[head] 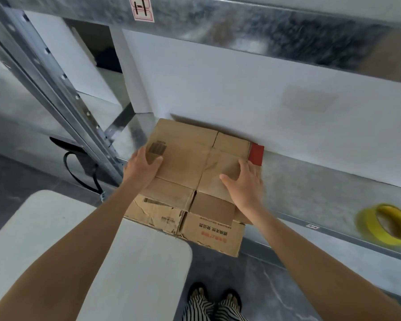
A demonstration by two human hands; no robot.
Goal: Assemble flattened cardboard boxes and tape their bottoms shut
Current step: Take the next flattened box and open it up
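Note:
A stack of flattened brown cardboard boxes (185, 158) lies on a metal shelf (310, 188), its near end hanging over the shelf edge. The top box has a printed barcode near its left side. My left hand (144, 166) grips the top box's left edge, thumb on top. On the right part of the same box lies my right hand (243, 179), fingers spread and flat. A lower box (213, 232) with red and black print sticks out toward me. At the shelf's right edge sits a yellow tape roll (386, 224), apart from both hands.
A red piece (257, 154) pokes out behind the stack's far right corner. A white wall panel (264, 89) backs the shelf. A slanted metal upright (56, 89) stands at left with a black cable (79, 167). A white table (79, 251) is below my left arm. Feet show on the grey floor.

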